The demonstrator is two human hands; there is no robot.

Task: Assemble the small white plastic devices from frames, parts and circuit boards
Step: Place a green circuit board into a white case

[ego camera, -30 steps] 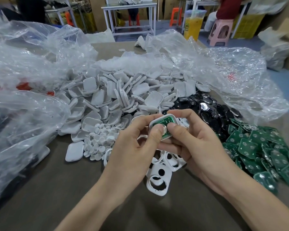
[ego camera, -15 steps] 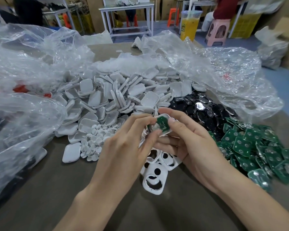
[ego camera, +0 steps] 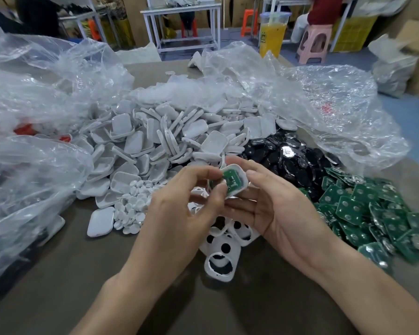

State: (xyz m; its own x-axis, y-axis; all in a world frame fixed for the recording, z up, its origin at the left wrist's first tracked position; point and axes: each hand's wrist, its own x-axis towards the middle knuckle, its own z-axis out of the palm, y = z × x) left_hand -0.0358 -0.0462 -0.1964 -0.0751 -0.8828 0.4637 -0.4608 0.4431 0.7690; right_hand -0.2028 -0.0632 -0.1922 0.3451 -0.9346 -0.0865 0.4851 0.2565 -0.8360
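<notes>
I hold a small white frame with a green circuit board [ego camera: 230, 179] in it, above the table's middle. My left hand [ego camera: 179, 213] pinches its left edge between thumb and index finger. My right hand [ego camera: 273, 209] holds its right side, thumb on the rim, index finger behind the top, the other fingers straight beneath it. Below my hands lie loose white frames [ego camera: 221, 261] with round holes. A heap of green circuit boards [ego camera: 373, 213] lies at the right and a pile of black parts [ego camera: 298, 160] behind it.
White shells [ego camera: 167, 141] are heaped in the middle, with small white round buttons [ego camera: 133, 206] in front. Crumpled clear plastic bags [ego camera: 22, 146] stand at the left and another bag [ego camera: 329, 105] at the right. Bare brown table [ego camera: 58, 286] lies near me.
The frame with the board has been turned and tilted between my fingers. My right hand's lower fingers have straightened out under it, and my left thumb has shifted to its left edge.
</notes>
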